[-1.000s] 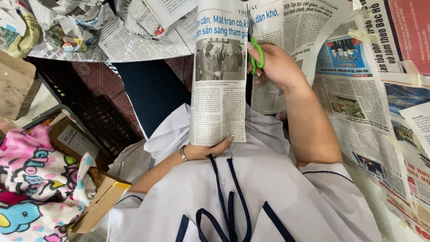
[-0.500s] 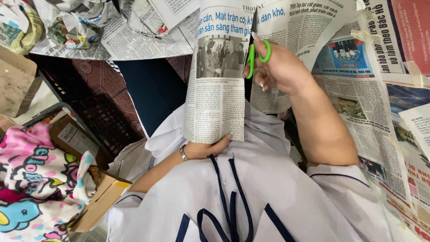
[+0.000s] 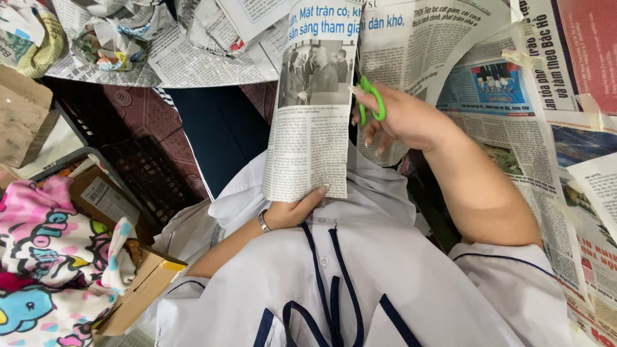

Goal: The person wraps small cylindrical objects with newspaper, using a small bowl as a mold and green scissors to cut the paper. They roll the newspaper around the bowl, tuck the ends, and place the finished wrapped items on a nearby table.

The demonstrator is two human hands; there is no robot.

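A brightly printed cartoon-pattern cloth (image 3: 45, 270) lies bunched at the far left, just beside an open cardboard box (image 3: 138, 292) and a black plastic crate (image 3: 138, 177) on the patterned floor. Crumpled newspaper scraps (image 3: 103, 35) are heaped along the top left edge. Seen from above, a person in a white blouse with navy trim (image 3: 360, 283) sits among the papers. The left hand (image 3: 292, 211), a bracelet (image 3: 263, 222) at its wrist, is closed on the bottom edge of a tall newspaper strip (image 3: 312, 109), thumb across the front of the page and the other fingers hidden behind it. The strip stands upright in front of the chest, a black-and-white photograph in its upper half and columns of text below. Just to its right, the right hand (image 3: 402, 119) grips green-handled scissors (image 3: 371, 103), fingers curled through the loops, at the strip's right edge about level with the photograph; the blades are hidden behind the paper, so how far they are parted cannot be told. Further right, spread newspaper sheets (image 3: 533, 141) with colour pictures cover the floor to the frame's edge.
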